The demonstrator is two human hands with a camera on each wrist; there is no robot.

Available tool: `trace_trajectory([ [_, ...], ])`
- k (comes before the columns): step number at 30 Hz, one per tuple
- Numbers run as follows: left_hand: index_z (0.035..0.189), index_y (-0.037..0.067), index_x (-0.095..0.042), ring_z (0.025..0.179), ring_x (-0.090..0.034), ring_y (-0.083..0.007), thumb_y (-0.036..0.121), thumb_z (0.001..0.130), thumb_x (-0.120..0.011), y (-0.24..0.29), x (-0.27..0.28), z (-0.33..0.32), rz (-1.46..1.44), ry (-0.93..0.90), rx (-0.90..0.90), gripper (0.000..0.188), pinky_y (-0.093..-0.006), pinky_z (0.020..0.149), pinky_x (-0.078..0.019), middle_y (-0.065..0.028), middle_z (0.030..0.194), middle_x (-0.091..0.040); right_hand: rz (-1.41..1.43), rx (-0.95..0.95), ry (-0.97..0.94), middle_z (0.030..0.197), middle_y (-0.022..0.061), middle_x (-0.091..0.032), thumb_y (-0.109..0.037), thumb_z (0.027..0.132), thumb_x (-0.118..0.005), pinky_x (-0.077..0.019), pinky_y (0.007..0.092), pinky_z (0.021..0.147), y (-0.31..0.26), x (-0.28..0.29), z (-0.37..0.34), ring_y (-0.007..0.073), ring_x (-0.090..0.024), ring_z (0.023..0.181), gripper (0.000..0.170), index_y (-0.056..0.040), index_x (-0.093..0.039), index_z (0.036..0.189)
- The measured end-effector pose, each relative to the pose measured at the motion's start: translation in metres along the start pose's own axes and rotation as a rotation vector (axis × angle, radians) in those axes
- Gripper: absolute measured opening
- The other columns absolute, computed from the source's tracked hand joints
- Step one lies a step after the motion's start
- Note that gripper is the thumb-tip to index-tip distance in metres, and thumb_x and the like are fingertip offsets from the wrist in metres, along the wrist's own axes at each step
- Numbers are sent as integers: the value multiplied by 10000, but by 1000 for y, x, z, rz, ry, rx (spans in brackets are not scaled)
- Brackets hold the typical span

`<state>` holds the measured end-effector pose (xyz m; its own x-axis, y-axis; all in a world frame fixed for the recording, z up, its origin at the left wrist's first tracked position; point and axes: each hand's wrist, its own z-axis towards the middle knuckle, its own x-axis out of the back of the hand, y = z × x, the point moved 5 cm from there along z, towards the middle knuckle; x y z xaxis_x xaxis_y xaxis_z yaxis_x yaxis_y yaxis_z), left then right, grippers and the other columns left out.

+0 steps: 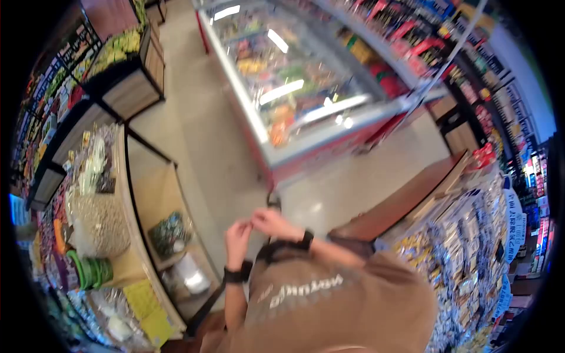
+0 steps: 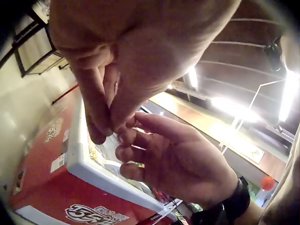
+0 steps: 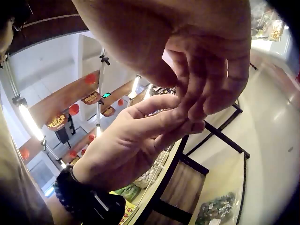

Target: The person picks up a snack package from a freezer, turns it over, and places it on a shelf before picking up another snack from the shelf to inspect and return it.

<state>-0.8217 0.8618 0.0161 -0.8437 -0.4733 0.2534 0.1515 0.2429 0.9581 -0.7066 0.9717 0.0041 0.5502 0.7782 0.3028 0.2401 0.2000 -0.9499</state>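
Observation:
My left hand [image 1: 238,236] and right hand [image 1: 275,224] meet in front of my torso, fingertips against fingertips. In the left wrist view, the left hand [image 2: 136,56] comes down from the top with thumb and fingers pointing together. Below it, the right hand [image 2: 183,161] turns its palm to the camera, fingers loosely bent. From the right wrist view, the left hand's [image 3: 129,140] thumb and forefinger lie close under the right hand's [image 3: 201,51] bent fingers. No object shows between the hands. Each wrist carries a black band [image 1: 238,273].
A chest freezer [image 1: 276,159] with a glass top and red sides stands ahead. To my left is a produce stand [image 1: 126,176] with garlic-like goods [image 1: 97,223] and green rolls [image 1: 88,270]. Packaged goods [image 1: 465,259] fill a display at right. Floor aisle [image 1: 206,123] runs forward between.

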Motion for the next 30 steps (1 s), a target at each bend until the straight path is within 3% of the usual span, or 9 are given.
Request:
trace_trajectory([
  [2,1052,-41,-683,880,-696,-177,64,906,-666,-4,6,22,-33,-57,-17,180,-316,799,-549,-113,953,-733,-6,39,-8,749,199,-622,-237,946,-590,-448,415,591,0,5,18,224,-554,643,270,23,-623,880],
  [9,1057,-26,-676,1018,-690,-213,2,860,-676,4,39,112,230,20,-145,199,-331,899,-532,-120,1065,-720,-84,-18,-167,697,230,-605,-281,961,-590,-427,421,552,-1,37,133,298,-481,551,351,52,-631,856],
  [11,1064,-4,-682,1075,-670,-267,8,831,-695,28,40,134,447,29,-336,233,-361,949,-507,-131,1108,-710,37,-27,-59,705,238,-593,-272,957,-586,-430,425,556,5,52,162,326,-479,562,353,65,-614,855],
  [14,1054,29,-666,1110,-627,-340,-3,797,-695,32,36,184,402,-60,-288,260,-405,991,-471,-130,1118,-690,19,-52,73,716,214,-631,-285,949,-584,-460,432,580,21,79,196,341,-590,605,332,37,-639,887],
  [21,1086,-18,-673,972,-650,-252,39,880,-674,39,-31,317,259,-329,-257,214,-367,912,-504,-130,1077,-696,-322,-6,670,852,251,-639,-159,860,-568,-474,508,725,94,158,209,436,-594,803,208,31,-636,910],
  [22,1084,-34,-663,979,-635,-257,44,893,-661,41,-48,331,222,-369,-277,206,-365,917,-500,-135,1056,-686,-239,-214,611,928,254,-644,-170,874,-578,-470,516,742,118,170,211,441,-587,835,235,27,-619,995],
  [23,1100,-46,-649,1007,-625,-270,48,900,-654,22,-64,352,146,-450,-228,221,-366,929,-491,-150,1065,-670,-200,-118,899,968,251,-636,-189,896,-583,-470,524,746,88,192,197,441,-589,858,266,16,-591,1065],
  [25,1216,-42,-596,1130,-581,-308,49,893,-661,12,-102,378,243,-550,-293,342,-391,997,-451,-195,1233,-603,-480,-390,737,980,220,-627,-247,914,-607,-481,522,789,105,203,191,422,-594,927,318,-8,-578,1122],
  [30,1318,-28,-530,1179,-541,-366,48,882,-671,-22,-174,418,268,-932,-498,464,-426,1055,-391,-213,1265,-587,-659,-625,917,966,207,-636,-230,859,-639,-457,479,839,156,166,180,393,-596,952,335,1,-572,1092],
])
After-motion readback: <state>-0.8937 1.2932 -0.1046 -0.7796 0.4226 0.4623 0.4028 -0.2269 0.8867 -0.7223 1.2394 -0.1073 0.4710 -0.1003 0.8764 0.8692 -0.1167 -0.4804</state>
